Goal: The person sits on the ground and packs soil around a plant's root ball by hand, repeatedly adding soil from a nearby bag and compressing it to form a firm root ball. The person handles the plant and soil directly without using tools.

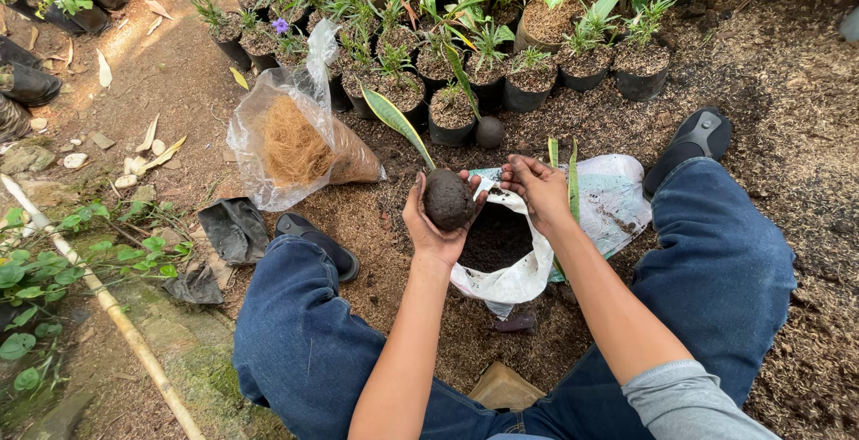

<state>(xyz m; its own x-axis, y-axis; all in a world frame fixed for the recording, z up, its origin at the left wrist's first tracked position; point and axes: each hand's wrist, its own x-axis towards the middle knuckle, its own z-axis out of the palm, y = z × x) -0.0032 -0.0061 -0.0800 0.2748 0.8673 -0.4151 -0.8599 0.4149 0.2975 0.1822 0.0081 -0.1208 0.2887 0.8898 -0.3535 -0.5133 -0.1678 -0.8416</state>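
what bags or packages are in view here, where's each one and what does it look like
Clear plastic bag: left of the hands, lying on the soil, crumpled, filled with brown fibre.
White sack: between the knees, open-topped, dark soil inside; the right hand is at its rim, the left hand holds a soil ball beside it.
Black plastic bags: left of the knee, empty, crumpled.
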